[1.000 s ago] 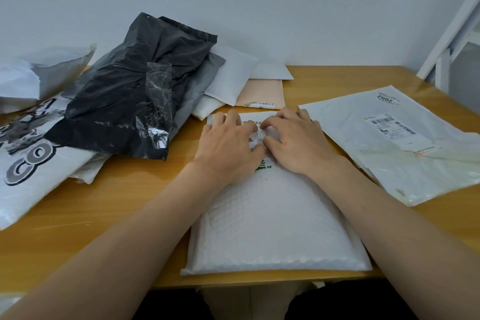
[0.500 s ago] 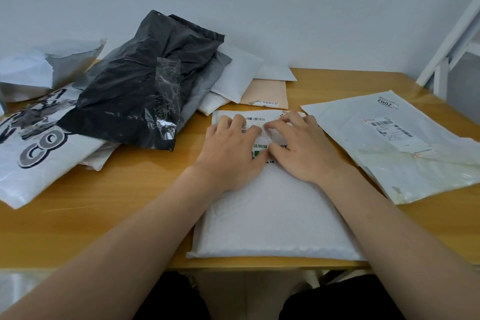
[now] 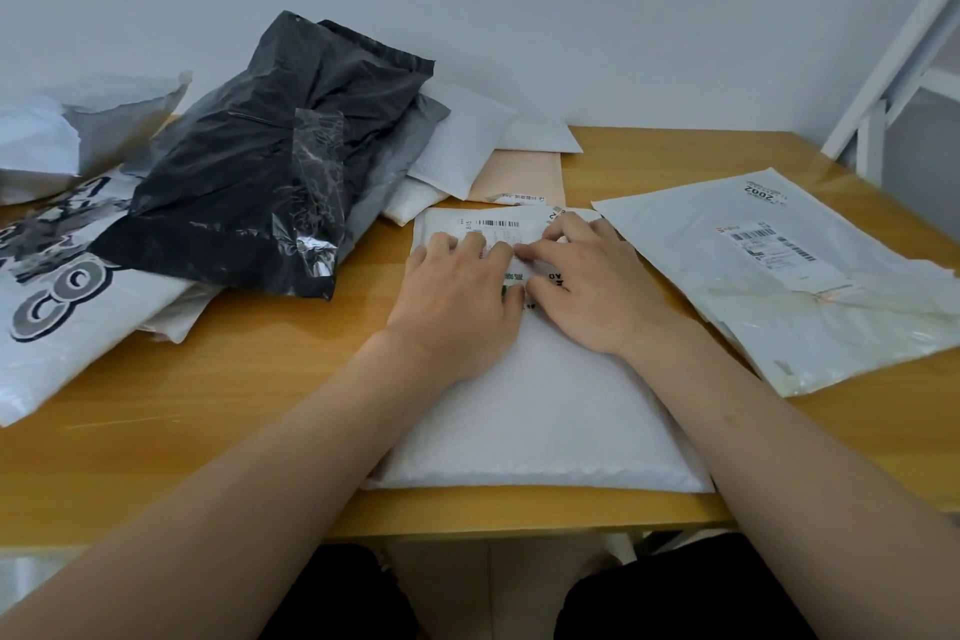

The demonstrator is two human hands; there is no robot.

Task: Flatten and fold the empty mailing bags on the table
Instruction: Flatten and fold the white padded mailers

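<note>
On the far half of a white bubble mailer (image 3: 540, 411), both hands lie palm down, side by side. The left hand (image 3: 457, 296) rests flat with its fingers nearly straight and spread a little, their tips on the printed shipping label (image 3: 493, 229) stuck near the mailer's far edge. The right hand (image 3: 592, 286) sits just beside it, fingers slightly bent at the knuckles, fingertips pressing the same label, its thumb almost meeting the left thumb over a small green mark. Neither hand curls round anything; both simply press down on the mailer.

The mailer lies lengthwise under the hands and forearms, its near edge just inside the front edge of the wooden table (image 3: 218, 379) and its far edge just beyond the fingertips.

To the right, near the right hand but not touching it, a flat white poly bag (image 3: 779, 286) with a barcode label and the number 2002 lies wrinkled on the table. Beyond the fingertips sit a peach envelope (image 3: 524, 174) and small white padded mailers (image 3: 462, 140), overlapping one another. To the left, a crumpled black bag (image 3: 249, 172) lies on top of a grey one, with a white printed bag (image 3: 62, 317) under it and another crumpled white bag (image 3: 78, 130) at the far left.
</note>
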